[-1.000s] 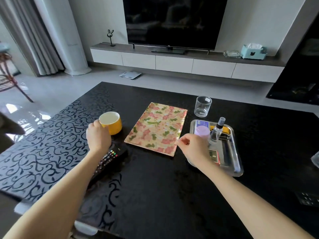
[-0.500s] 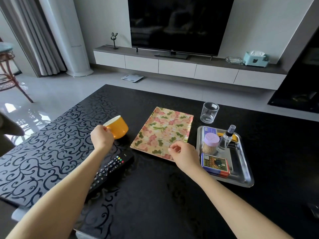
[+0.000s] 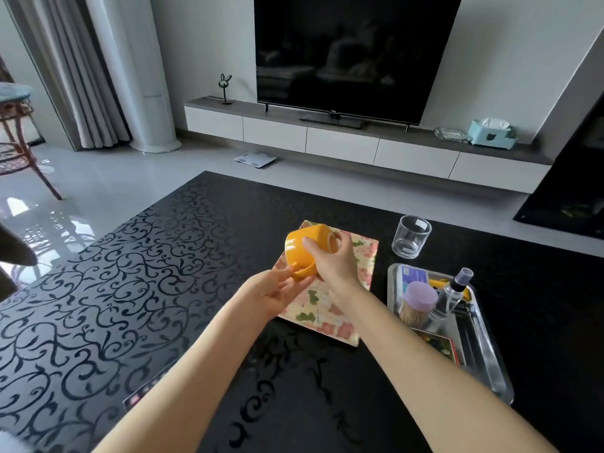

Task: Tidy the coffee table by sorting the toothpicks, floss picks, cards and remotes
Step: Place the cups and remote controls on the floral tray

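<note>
**Cup tipped over floral tray, both hands on it**

The yellow cup is up off the coffee table, on its side above the floral tray. The right hand is curled over its body and the left hand pinches the handle end. Can't see inside the cup; the right fingers cover the mouth.

On the right, the metal tray holds a toothpick jar w/ a purple lid, a spray bottle, a blue card at the far end and a card box partly behind the right forearm. There's also sth yellow and sth dark in it, too unclear to name. A clear glass stands just beyond the tray, nothing visible in it.

The remote lies bottom left, blurred, mostly under the left forearm.
</note>
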Demonstrator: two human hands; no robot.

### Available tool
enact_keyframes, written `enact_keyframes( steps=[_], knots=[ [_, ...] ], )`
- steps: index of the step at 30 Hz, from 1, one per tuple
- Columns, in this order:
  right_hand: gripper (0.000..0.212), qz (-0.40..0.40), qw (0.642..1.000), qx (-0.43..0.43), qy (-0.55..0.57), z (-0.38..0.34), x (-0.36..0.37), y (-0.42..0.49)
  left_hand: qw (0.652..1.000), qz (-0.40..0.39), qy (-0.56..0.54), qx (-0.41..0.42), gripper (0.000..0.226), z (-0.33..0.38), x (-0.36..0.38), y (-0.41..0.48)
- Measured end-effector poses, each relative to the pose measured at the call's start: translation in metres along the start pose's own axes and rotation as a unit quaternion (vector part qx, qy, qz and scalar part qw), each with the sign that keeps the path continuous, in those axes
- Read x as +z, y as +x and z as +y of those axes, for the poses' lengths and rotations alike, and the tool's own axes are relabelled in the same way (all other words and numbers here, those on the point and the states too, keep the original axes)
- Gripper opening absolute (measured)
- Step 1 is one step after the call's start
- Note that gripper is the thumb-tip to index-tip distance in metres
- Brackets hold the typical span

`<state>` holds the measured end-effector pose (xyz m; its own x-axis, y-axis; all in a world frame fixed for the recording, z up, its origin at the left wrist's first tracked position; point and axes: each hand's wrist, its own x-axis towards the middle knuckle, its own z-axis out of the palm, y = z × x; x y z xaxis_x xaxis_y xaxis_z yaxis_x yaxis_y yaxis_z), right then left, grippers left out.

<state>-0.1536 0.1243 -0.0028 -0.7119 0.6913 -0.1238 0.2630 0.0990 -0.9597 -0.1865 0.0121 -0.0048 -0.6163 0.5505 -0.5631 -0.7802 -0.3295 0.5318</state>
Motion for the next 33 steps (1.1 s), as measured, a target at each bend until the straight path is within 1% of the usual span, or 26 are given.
enact_keyframes(
  steps=[1,2,3,4,5,6,8,10,12,17,20,21,22,23,25,26,27,28,29,30,32,33],
  knots=[
    [0.069,0.014,0.999,-0.016,-0.036,-0.001,0.0,0.012,0.993,0.019,0.111,0.03,0.016,0.002,-0.002,0.01],
    [0.068,0.024,0.996,-0.03,-0.086,-0.001,0.0,0.021,0.969,0.047,0.229,0.075,0.014,0.004,-0.004,0.017],
    [0.067,0.033,0.988,-0.043,-0.143,-0.001,-0.001,0.034,0.929,0.086,0.334,0.137,0.012,0.008,-0.007,0.027],
    [0.067,0.04,0.978,-0.055,-0.199,0.0,-0.001,0.046,0.877,0.125,0.423,0.19,0.01,0.013,-0.012,0.033],
    [0.067,0.04,0.965,-0.062,-0.25,0.001,-0.001,0.057,0.82,0.161,0.496,0.236,0.02,0.019,-0.017,0.041],
    [0.068,0.034,0.953,-0.066,-0.293,0.002,-0.001,0.067,0.777,0.181,0.543,0.261,0.028,0.024,-0.021,0.047],
    [0.071,0.019,0.926,-0.08,-0.369,0.008,0.005,0.091,0.729,0.203,0.593,0.273,0.026,0.033,-0.026,0.065],
    [0.074,0.007,0.905,-0.094,-0.415,0.009,0.011,0.106,0.701,0.221,0.621,0.274,0.026,0.038,-0.028,0.077],
    [0.075,0.008,0.894,-0.099,-0.436,0.009,0.02,0.121,0.675,0.231,0.64,0.284,0.03,0.04,-0.028,0.089],
    [0.076,-0.002,0.892,-0.078,-0.446,0.012,0.032,0.145,0.663,0.22,0.644,0.313,0.03,0.047,-0.025,0.106],
    [0.084,-0.03,0.887,-0.07,-0.455,0.011,0.024,0.146,0.658,0.218,0.645,0.323,0.028,0.049,-0.023,0.11],
    [0.086,-0.024,0.887,-0.068,-0.455,0.008,0.013,0.146,0.656,0.218,0.645,0.325,0.028,0.049,-0.022,0.111],
    [0.085,-0.001,0.883,-0.07,-0.464,0.003,-0.002,0.147,0.655,0.218,0.645,0.329,0.028,0.047,-0.021,0.113],
    [0.081,0.041,0.869,-0.076,-0.487,-0.002,-0.021,0.15,0.654,0.218,0.644,0.331,0.028,0.047,-0.021,0.113],
    [0.069,0.121,0.82,-0.064,-0.555,-0.008,-0.063,0.16,0.653,0.224,0.641,0.336,0.029,0.044,-0.018,0.113],
    [0.069,0.141,0.793,-0.036,-0.592,-0.009,-0.084,0.166,0.653,0.223,0.639,0.339,0.029,0.041,-0.015,0.113],
    [0.072,0.143,0.772,-0.005,-0.619,-0.007,-0.102,0.174,0.656,0.222,0.635,0.342,0.03,0.039,-0.013,0.113],
    [0.078,0.135,0.763,0.028,-0.632,-0.005,-0.117,0.179,0.659,0.219,0.631,0.346,0.03,0.036,-0.009,0.114],
    [0.084,0.119,0.768,0.057,-0.627,-0.002,-0.126,0.184,0.663,0.217,0.627,0.347,0.03,0.033,-0.005,0.114],
    [0.09,0.1,0.784,0.078,-0.608,0.001,-0.133,0.188,0.663,0.216,0.626,0.348,0.029,0.031,-0.002,0.113],
    [0.093,0.06,0.83,0.096,-0.547,0.008,-0.14,0.192,0.655,0.211,0.634,0.353,0.028,0.027,0.006,0.113],
    [0.09,0.052,0.85,0.092,-0.516,0.013,-0.14,0.193,0.651,0.207,0.637,0.356,0.026,0.025,0.009,0.112]
  ],
)
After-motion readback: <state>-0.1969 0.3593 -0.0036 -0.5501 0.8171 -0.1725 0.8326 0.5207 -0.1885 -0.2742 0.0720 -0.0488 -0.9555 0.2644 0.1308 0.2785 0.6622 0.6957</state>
